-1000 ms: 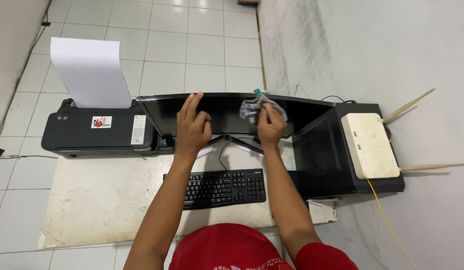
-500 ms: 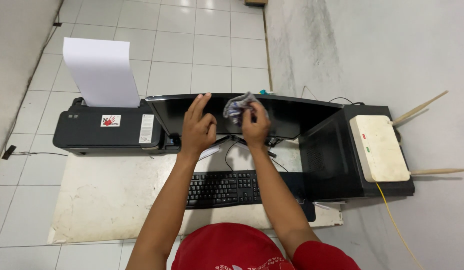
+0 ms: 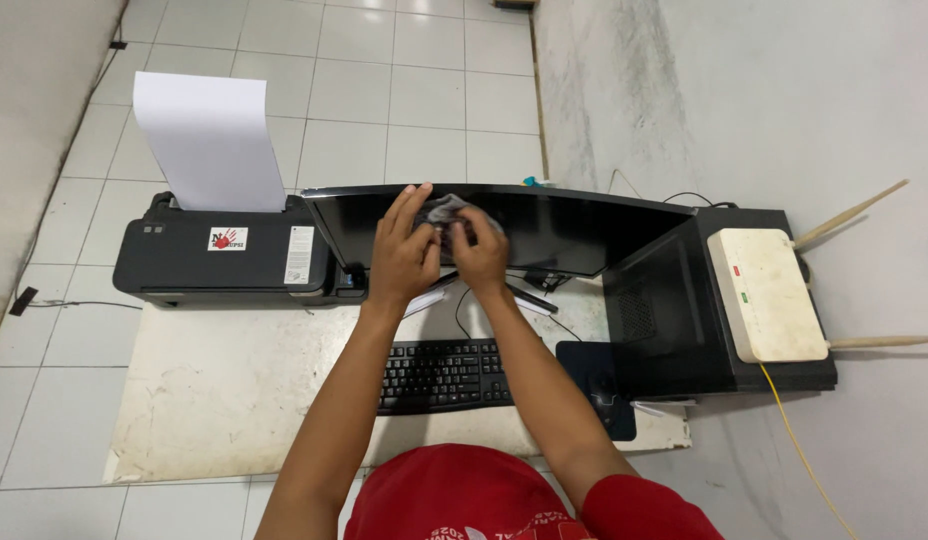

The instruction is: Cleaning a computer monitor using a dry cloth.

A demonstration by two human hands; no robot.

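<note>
The floor point(image 3: 414, 90) is made of pale square tiles, and a grey wall point(image 3: 764, 100) stands on the right. A low white board point(image 3: 234, 400) lies on the floor and holds the work things.

On the board, the biggest thing is the black screen point(image 3: 564, 235), wide and a bit curved. Just to its right is a black computer box point(image 3: 684, 310) lying flat, with a white router point(image 3: 766, 292) on top that has 2 pale sticks poking out. To the left of the screen is a black printer point(image 3: 224, 260) with 1 white paper point(image 3: 212, 140) standing up in it. A black keyboard point(image 3: 444, 375) sits in front of the screen, and a dark mouse pad point(image 3: 589, 375) is next to it.

The step looks like wiping the screen. Both hands are at the top middle of it. The left hand point(image 3: 404, 255) lies partly open on the screen, fingers touching a small grey cloth point(image 3: 446, 210). The right hand point(image 3: 479, 250) is closed around that cloth and presses it on the glass.

The next move likely needs the cloth to slide along the screen, with a gentle push so the screen does not tip.
</note>
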